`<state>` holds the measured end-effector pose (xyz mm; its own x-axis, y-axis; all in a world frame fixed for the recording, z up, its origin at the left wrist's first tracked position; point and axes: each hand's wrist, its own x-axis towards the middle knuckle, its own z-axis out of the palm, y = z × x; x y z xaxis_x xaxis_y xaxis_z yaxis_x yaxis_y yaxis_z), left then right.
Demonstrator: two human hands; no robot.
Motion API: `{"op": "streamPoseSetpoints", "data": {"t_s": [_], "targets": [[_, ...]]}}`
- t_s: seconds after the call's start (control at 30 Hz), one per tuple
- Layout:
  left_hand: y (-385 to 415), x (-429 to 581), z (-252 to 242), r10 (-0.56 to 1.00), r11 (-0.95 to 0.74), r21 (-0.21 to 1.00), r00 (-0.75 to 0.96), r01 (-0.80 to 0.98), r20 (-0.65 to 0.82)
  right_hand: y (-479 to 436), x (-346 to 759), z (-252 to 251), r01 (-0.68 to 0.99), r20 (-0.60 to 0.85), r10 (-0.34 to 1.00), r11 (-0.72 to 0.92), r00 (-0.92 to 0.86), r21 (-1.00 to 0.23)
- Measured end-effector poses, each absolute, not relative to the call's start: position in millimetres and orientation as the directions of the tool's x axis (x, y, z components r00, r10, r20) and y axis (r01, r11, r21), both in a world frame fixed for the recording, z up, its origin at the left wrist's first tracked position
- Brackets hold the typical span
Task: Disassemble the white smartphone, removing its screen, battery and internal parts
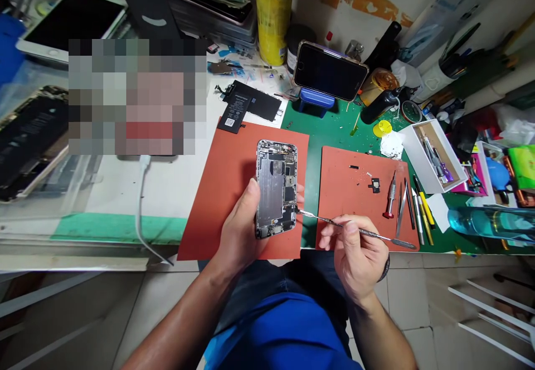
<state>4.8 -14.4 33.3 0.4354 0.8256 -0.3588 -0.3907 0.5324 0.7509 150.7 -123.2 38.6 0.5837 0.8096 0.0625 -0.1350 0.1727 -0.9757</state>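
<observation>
My left hand (240,225) is closed around an opened phone housing (271,191), thumb on its left edge and fingertips showing past its right edge. Its inside faces up, with the circuit board along the right and an empty battery bay on the left. Between thumb and fingers, my right hand (357,253) grips a thin metal spudger (370,233). The tool's flat tip meets the lower right edge of the housing. Behind the housing lie a black phone battery (235,115) and a dark flat panel (265,102) with a flex cable.
On the right red mat (355,214) are small parts, a screwdriver (391,196) and tweezers (402,208). Beyond it stand a white tool box (434,155) and a blue bottle (485,224). A phone on a blue stand (316,102) is at the back. A white cable (140,214) hangs over the left edge.
</observation>
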Motion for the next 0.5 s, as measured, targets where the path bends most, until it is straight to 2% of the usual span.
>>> {"op": "streamPoseSetpoints", "data": {"t_s": [0.13,0.37,0.43,0.5], "targets": [[-16.6,5.4,35.9,0.84,0.504,0.78,0.422,-0.371,-0.342,-126.1,152.3,38.2,-0.068,0.105,0.824,0.171,0.557,-0.983],[-25.9,4.4,31.9,0.874,0.438,0.826,0.382,-0.355,-0.299,-126.6,157.7,49.7,0.167,0.182,0.851,0.112,0.493,-0.98],[-26.3,4.0,30.4,0.869,0.438,0.835,0.395,-0.335,-0.297,-124.0,160.3,51.3,0.128,0.15,0.855,0.099,0.497,-0.987],[-24.7,4.1,30.7,0.856,0.458,0.827,0.411,-0.327,-0.312,-119.9,163.5,51.3,0.007,0.06,0.857,0.066,0.512,-0.998]]}}
